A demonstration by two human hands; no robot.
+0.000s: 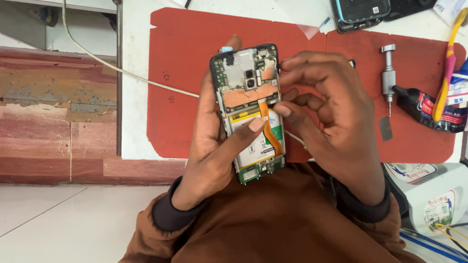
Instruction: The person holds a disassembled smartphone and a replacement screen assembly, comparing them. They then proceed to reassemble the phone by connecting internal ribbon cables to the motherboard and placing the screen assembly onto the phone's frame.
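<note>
My left hand (212, 141) grips an opened phone (251, 114) from behind and its left side, with the thumb laid across the white battery. The phone's back cover is off, showing a green circuit board, a camera module and an orange flex cable running down the battery. My right hand (331, 114) is at the phone's right edge. Its fingertips press on the orange flex connector near the middle of the board. The phone is held upright above a red work mat (180, 73).
On the mat's right lie a small metal screwdriver (388, 78), a black glue tube (429, 109) and a pink-and-yellow toothbrush (448, 68). Another phone body (360, 13) lies at the top. A white cable (122, 70) crosses the white table. Floor tiles are at the left.
</note>
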